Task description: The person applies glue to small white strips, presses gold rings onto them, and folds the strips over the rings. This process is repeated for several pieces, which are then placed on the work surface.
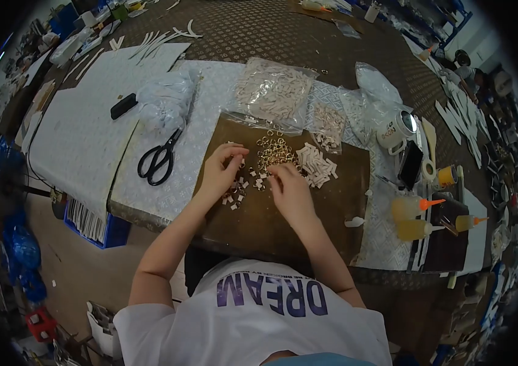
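My left hand (223, 166) is closed in a pinch above the left side of a brown board (247, 226); a small light piece seems to be at its fingertips, too small to name. My right hand (287, 188) has its fingers bent together at the lower edge of a pile of gold-coloured metal rings (276, 151); what they hold, if anything, is hidden. Right of the rings lies a heap of short pale strips (317, 166). Below my left fingers, small pale pieces with metal parts (234, 196) are scattered.
Behind the board lie a big clear bag of pale pieces (274, 91) and a smaller bag (327, 125). Black scissors (160, 160) rest at the left. On the right stand a white mug (393, 131), a phone (410, 165) and bottles with yellowish liquid (413, 230).
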Demonstrator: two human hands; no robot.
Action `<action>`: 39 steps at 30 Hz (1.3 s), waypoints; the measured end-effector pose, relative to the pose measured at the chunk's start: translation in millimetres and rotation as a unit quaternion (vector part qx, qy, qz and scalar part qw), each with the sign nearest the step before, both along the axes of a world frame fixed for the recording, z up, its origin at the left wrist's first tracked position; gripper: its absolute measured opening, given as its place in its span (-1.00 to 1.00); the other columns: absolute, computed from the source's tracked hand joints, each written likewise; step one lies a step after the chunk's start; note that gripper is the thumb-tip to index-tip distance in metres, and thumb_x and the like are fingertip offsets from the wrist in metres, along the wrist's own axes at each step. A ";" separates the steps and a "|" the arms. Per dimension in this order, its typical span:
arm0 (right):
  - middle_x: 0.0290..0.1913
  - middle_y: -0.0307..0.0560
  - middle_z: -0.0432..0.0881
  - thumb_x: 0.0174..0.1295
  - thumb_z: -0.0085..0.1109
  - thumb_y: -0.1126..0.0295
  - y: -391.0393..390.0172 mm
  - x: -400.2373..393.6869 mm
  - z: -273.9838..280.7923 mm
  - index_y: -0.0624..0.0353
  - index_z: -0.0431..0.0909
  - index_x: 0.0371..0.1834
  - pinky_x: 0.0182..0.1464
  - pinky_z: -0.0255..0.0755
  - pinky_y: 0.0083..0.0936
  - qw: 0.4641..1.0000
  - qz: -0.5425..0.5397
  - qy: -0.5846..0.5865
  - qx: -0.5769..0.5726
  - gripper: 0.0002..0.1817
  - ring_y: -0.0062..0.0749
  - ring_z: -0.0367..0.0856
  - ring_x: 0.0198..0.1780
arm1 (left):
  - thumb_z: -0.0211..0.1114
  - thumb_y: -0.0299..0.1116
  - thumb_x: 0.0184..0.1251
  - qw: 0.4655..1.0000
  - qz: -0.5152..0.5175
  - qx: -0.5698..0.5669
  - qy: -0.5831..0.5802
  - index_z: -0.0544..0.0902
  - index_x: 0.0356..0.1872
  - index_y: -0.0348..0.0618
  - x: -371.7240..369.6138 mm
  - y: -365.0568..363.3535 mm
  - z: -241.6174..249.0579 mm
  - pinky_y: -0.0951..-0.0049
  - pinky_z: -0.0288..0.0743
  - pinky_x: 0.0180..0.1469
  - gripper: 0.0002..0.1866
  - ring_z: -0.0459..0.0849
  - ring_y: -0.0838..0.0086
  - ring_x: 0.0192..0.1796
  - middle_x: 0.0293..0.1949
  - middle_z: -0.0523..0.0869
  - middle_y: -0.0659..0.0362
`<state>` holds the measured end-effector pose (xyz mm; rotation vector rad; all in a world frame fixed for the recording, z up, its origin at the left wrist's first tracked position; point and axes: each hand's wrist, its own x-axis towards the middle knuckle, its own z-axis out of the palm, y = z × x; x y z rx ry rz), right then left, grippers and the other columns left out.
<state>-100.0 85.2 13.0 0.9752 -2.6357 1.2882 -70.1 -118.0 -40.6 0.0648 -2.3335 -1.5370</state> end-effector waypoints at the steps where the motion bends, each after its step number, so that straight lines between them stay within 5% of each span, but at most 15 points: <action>1: -0.16 0.03 0.53 0.20 0.15 0.54 -3.3 7.6 -9.5 0.26 0.55 -0.09 -0.18 0.48 -0.36 1.000 0.008 0.009 0.000 -0.79 -0.14 0.59 -0.20 | 0.16 -0.36 0.36 0.996 0.019 -0.090 0.021 0.59 0.06 -0.19 -4.3 -5.0 -2.4 0.28 0.30 0.29 -0.70 0.45 0.24 0.24 0.11 0.58 0.05; 3: -0.07 0.05 0.48 0.19 0.13 0.55 -8.6 15.0 -22.7 0.27 0.50 0.01 0.00 0.43 -0.30 0.998 0.011 0.041 0.046 -0.70 -0.08 0.52 -0.06 | 0.18 -0.34 0.32 0.960 0.062 -0.266 0.061 0.59 0.07 -0.18 -12.2 -13.3 -6.9 0.17 0.23 0.34 -0.68 0.38 0.06 0.32 0.18 0.53 -0.02; 4: -0.05 0.06 0.48 0.18 0.13 0.55 -11.7 17.4 -27.6 0.28 0.49 0.03 0.04 0.40 -0.28 0.996 0.010 0.055 0.067 -0.68 -0.06 0.49 -0.03 | 0.15 -0.31 0.36 0.976 0.044 -0.211 0.043 0.56 0.11 -0.17 -15.5 -15.1 -9.5 0.08 0.06 0.42 -0.66 0.23 -0.05 0.40 0.30 0.42 -0.06; 11: 0.00 0.08 0.44 0.16 0.13 0.56 -28.3 28.9 -43.1 0.31 0.46 0.09 0.13 0.32 -0.20 0.992 -0.049 0.080 0.085 -0.62 -0.01 0.42 0.04 | 0.05 -0.26 0.44 0.981 -0.088 -0.175 -0.016 0.53 0.14 -0.24 22.7 -2.3 -4.8 0.06 0.04 0.44 -0.63 0.24 0.01 0.42 0.26 0.45 -0.08; 16: -0.02 0.09 0.44 0.15 0.11 0.57 -29.1 29.3 -50.6 0.32 0.47 0.07 0.13 0.32 -0.20 0.993 -0.041 0.078 0.077 -0.63 0.00 0.43 0.03 | 0.35 -0.15 0.19 0.972 -0.098 -0.211 0.004 0.30 0.35 -0.17 55.3 8.0 10.2 0.08 0.07 0.43 -0.27 0.16 -0.02 0.44 0.38 0.24 -0.08; 19: -0.08 0.06 0.49 0.15 0.09 0.58 -27.7 33.1 -48.9 0.29 0.48 0.05 0.13 0.31 -0.21 0.993 -0.019 0.082 0.084 -0.65 -0.02 0.44 0.02 | 0.37 -0.12 0.16 0.962 -0.101 -0.251 0.022 0.32 0.32 -0.17 50.7 12.1 8.0 0.01 0.06 0.43 -0.27 0.17 -0.07 0.43 0.36 0.29 -0.08; 25: -0.24 0.01 0.54 0.19 0.10 0.56 -16.2 19.8 -46.2 0.22 0.49 -0.21 -0.11 0.39 -0.24 0.994 -0.104 0.033 -0.033 -0.88 -0.06 0.53 -0.18 | 0.39 -0.31 0.13 0.961 -0.127 -0.244 0.039 0.52 -0.03 -0.14 38.2 17.5 2.9 0.08 0.21 0.36 -0.61 0.32 -0.01 0.34 0.18 0.43 -0.04; 28: -0.27 -0.02 0.52 0.20 0.13 0.53 -16.9 2.1 -46.5 0.21 0.49 -0.25 -0.17 0.39 -0.26 0.996 -0.077 0.028 0.021 -0.92 -0.08 0.52 -0.22 | 0.40 -0.38 0.10 0.967 -0.115 -0.215 0.071 0.53 -0.16 -0.15 34.2 16.9 -4.6 0.12 0.29 0.29 -0.70 0.40 0.00 0.25 0.08 0.47 -0.01; 31: -0.32 -0.06 0.52 0.15 0.21 0.50 -22.3 -3.9 -50.0 0.20 0.53 -0.26 -0.16 0.39 -0.28 0.990 -0.081 0.096 0.069 -0.88 -0.14 0.54 -0.24 | 0.38 -0.41 0.11 0.984 -0.117 -0.132 0.019 0.54 -0.14 -0.15 39.7 17.9 1.4 0.15 0.33 0.25 -0.71 0.43 0.02 0.21 0.07 0.49 -0.02; 34: -0.33 -0.07 0.52 0.11 0.25 0.48 -26.7 -6.6 -50.4 0.18 0.55 -0.25 -0.15 0.38 -0.26 0.982 -0.078 0.143 0.091 -0.85 -0.13 0.54 -0.25 | 0.38 -0.42 0.10 0.973 -0.083 -0.178 0.119 0.56 -0.17 -0.15 36.9 21.7 8.3 0.17 0.34 0.24 -0.74 0.44 0.04 0.20 0.03 0.52 0.00; 39: -0.33 -0.09 0.52 0.09 0.24 0.50 -26.3 -8.6 -47.7 0.18 0.56 -0.29 -0.16 0.39 -0.25 0.984 -0.061 0.138 0.100 -0.88 -0.14 0.54 -0.24 | 0.38 -0.43 0.09 0.962 -0.105 -0.229 0.110 0.56 -0.22 -0.17 36.7 20.7 -1.2 0.18 0.36 0.22 -0.77 0.45 0.04 0.18 -0.05 0.56 0.03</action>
